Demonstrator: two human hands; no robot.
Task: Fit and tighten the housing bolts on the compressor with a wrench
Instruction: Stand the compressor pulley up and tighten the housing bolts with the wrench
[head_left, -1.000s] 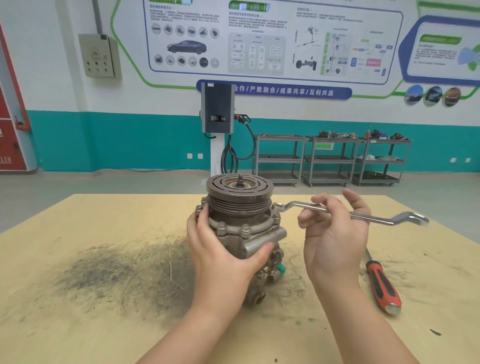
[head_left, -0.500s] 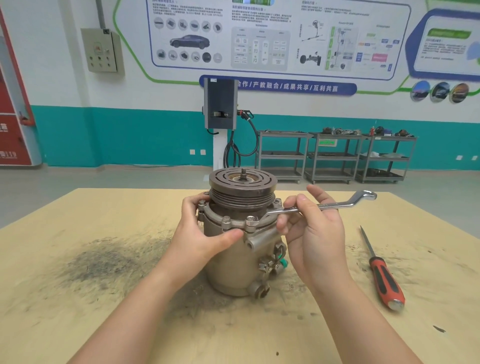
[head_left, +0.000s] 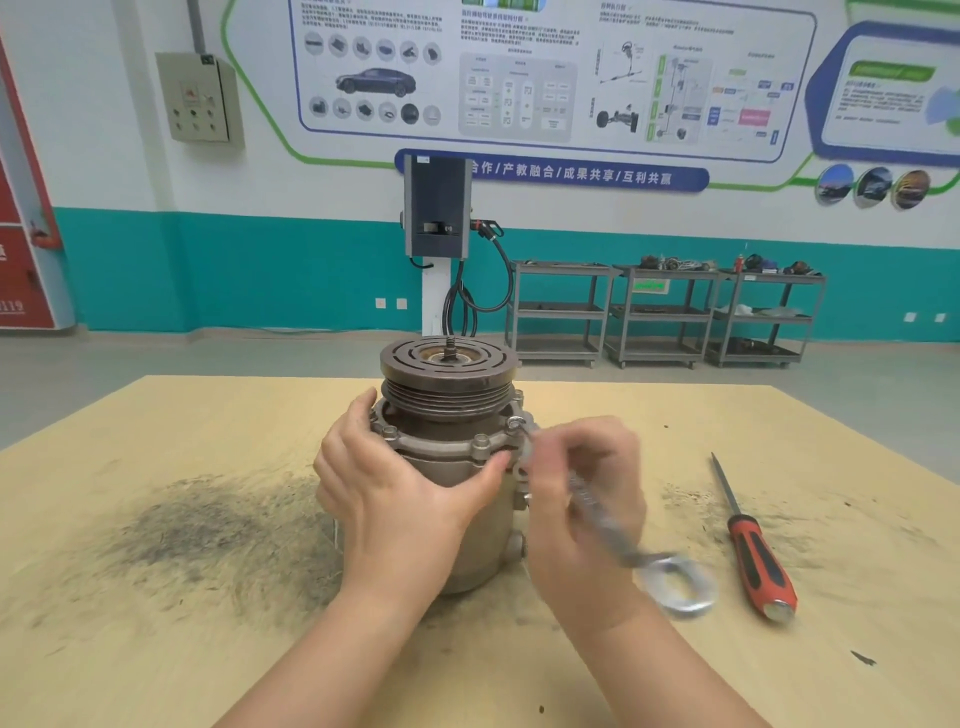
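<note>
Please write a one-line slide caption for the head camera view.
Left hand steadies the compressor on the table while the right hand holds the wrench at a flange bolt.

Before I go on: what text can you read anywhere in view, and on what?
"合作/产教融合/成果共享/互利共赢": blue banner on the wall.
"119": red cabinet at far left.
Posters, grey box, green sign on the cart: print too small to read.
Compressor, wrench, screwdriver: no readable marks.

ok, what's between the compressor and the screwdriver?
Head view: the right hand gripping the wrench, beside the compressor; then bare table up to the screwdriver.
</note>
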